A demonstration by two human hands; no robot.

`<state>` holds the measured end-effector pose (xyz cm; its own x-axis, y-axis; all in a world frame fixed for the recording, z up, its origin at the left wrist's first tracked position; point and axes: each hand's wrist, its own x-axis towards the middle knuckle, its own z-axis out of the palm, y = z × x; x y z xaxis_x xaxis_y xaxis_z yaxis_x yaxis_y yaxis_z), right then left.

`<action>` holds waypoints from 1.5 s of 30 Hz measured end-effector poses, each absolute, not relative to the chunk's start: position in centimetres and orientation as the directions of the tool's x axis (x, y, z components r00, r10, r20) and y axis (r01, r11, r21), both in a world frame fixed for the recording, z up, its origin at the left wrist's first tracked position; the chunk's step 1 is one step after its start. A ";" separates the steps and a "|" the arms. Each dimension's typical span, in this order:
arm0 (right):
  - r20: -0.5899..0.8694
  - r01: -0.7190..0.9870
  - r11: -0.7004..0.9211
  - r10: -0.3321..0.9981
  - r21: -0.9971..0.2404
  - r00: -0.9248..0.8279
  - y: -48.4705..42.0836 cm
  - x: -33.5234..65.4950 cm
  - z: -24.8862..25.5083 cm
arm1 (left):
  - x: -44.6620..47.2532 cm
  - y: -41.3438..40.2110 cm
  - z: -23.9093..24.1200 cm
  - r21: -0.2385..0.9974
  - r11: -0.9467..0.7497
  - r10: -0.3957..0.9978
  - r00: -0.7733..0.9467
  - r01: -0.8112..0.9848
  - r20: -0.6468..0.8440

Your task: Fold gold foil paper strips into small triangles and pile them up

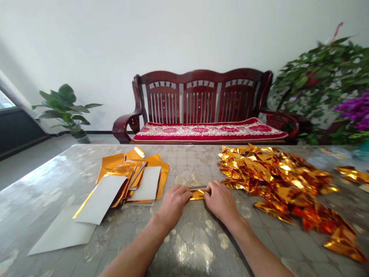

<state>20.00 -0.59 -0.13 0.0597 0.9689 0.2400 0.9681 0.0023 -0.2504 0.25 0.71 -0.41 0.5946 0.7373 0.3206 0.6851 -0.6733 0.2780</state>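
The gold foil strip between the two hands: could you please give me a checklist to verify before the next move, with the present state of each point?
1. Left hand at the left end of the gold foil strip: ok.
2. Right hand at the right end: ok.
3. Both ends of the strip visible: not ok, fingers cover them.
4. Strip's underside flat and uncreased: cannot tell, hidden.
5. Gold-and-white sheets squarely stacked: not ok, they lie fanned out and overlapping.
6. Folded gold foil pieces apart from those sheets: ok.
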 end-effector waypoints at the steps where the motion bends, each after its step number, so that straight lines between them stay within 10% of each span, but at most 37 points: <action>1: 0.238 0.967 0.001 0.969 -0.255 0.061 -0.6 20.0 -0.1 | 0.2 0.7 -0.4 0.263 -0.703 0.710 0.630 0.661 0.314; 45: 0.282 0.999 -0.053 0.958 -0.009 0.054 -0.4 20.3 -0.2 | 0.5 -5.3 0.7 -0.010 -0.591 0.802 0.589 0.807 0.099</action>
<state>20.31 -0.40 -0.16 0.0537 0.9580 0.2816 0.9985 -0.0534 -0.0085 0.46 -5.26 0.70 0.5889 0.8021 0.0993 0.8066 -0.5910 -0.0101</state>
